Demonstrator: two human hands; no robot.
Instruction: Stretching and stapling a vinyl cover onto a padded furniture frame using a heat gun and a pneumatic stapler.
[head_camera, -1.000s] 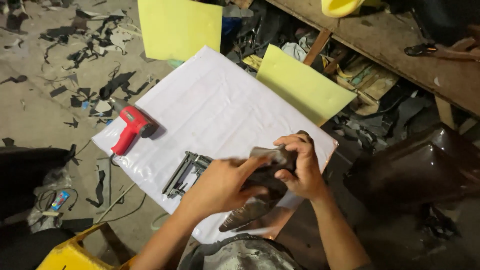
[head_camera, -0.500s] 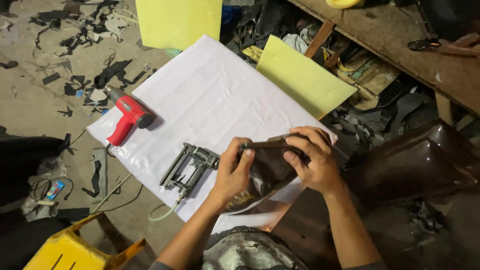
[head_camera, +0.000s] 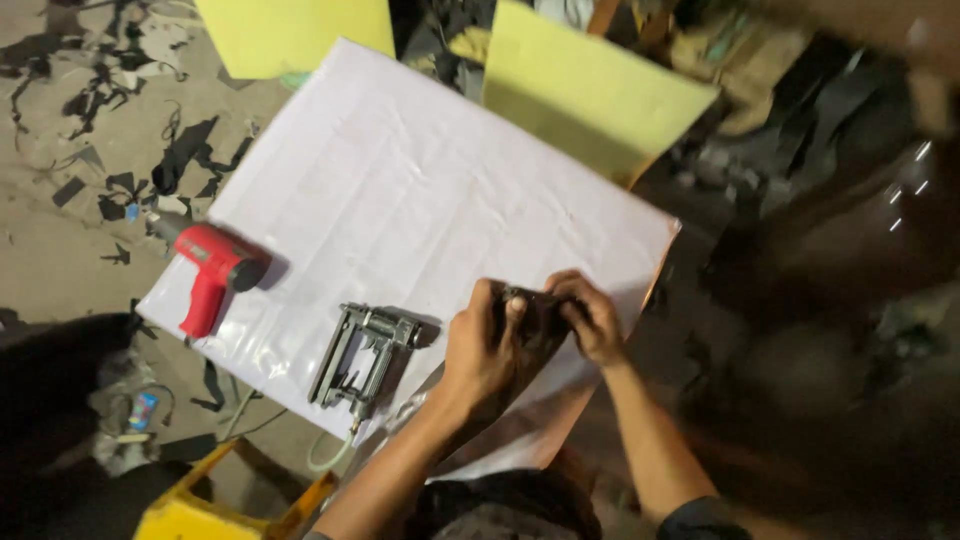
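Both of my hands grip one dark, shoe-shaped piece over the near right corner of a white sheet. My left hand wraps its left side, thumb on top. My right hand pinches its right end. Most of the piece is hidden by my fingers. A grey metal staple gun with a hose lies on the sheet just left of my left hand. A red heat gun lies at the sheet's left edge.
Two yellow sheets lie at the far edge of the white sheet. Black scraps litter the floor at left. A yellow crate stands at the bottom left. The right side is dark, blurred clutter.
The view has swung, so the sheet and tools sit more to the right and larger. My hands have closed tighter around the dark piece, which shows less than before.
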